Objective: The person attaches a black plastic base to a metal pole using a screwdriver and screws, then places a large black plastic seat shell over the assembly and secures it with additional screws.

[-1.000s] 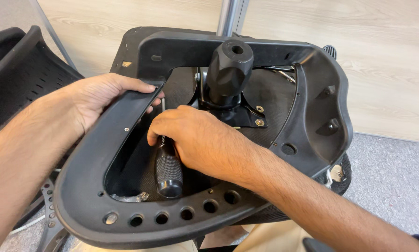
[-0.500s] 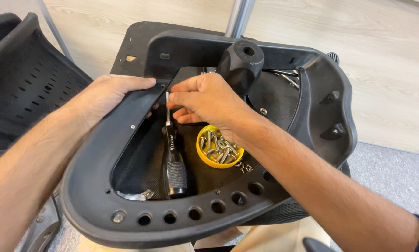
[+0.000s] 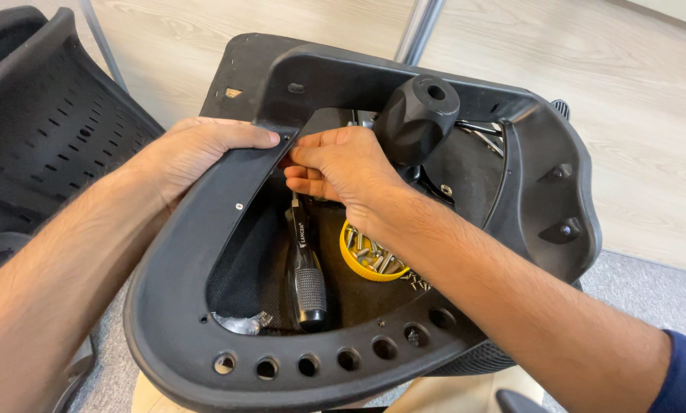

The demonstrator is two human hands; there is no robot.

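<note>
Gripping black chair frame point(image 3: 205, 252) left hand point(image 3: 197, 149), right hand point(image 3: 343, 164) fingers pinched together, pale wood floor point(image 3: 625, 115).

A small white printed label point(image 3: 303, 234) runs along the black screwdriver handle point(image 3: 307, 268) lying inside the chair shell; no packages, signs or screens show anywhere else.

The single head-worn camera looks steeply down, close over the upturned black chair seat point(image 3: 205, 321).
</note>
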